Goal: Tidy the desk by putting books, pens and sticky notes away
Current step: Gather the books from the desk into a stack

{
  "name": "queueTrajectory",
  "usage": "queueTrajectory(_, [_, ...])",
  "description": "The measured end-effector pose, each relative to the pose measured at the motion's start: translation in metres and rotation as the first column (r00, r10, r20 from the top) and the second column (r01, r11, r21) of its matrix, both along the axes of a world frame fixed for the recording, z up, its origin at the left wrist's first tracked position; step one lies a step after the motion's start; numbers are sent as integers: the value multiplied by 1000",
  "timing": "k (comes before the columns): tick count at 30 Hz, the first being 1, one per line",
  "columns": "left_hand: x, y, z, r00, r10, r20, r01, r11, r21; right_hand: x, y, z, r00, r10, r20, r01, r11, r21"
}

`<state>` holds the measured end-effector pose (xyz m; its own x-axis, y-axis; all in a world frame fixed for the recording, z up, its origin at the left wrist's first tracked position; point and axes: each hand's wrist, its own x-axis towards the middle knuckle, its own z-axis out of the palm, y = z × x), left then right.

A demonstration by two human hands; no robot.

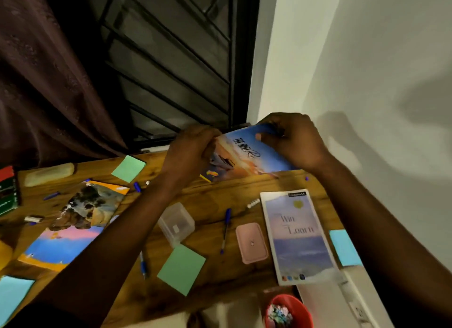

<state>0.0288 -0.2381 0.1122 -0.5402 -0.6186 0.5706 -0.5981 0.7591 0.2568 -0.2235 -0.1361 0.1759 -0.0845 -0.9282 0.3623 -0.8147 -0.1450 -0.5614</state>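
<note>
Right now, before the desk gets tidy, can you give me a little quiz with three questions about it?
1. True or false: the left hand and the right hand both hold the blue book.
2. What colour is the sticky pad lying just in front of the clear box? A green, B red, C yellow.
3. Fill in: between the clear box and the pink case lies a blue ____.
Key: 1 true; 2 A; 3 pen.
</note>
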Motion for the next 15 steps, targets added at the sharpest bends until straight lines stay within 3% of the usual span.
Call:
queueTrajectory(4, [-36, 42, -2, 992, -84, -90, 107, 951, 291, -45, 31, 6, 970, -26, 242, 16, 999, 43])
queueTrajectory(10, [-84, 94, -24, 922, 36, -385, 188, 830, 526, -125, 93, -30, 845, -188, 501, 61, 964, 258])
queueTrajectory(12, [-95, 110, -35, 884, 135, -448, 207, 745, 634, -144, 111, -56, 748, -268, 607, 73, 942, 326])
queueTrajectory(15, [-108, 137, -60, 813, 387, -434, 225, 479, 849, -151, 131, -101, 595, -337, 730, -23, 900, 435])
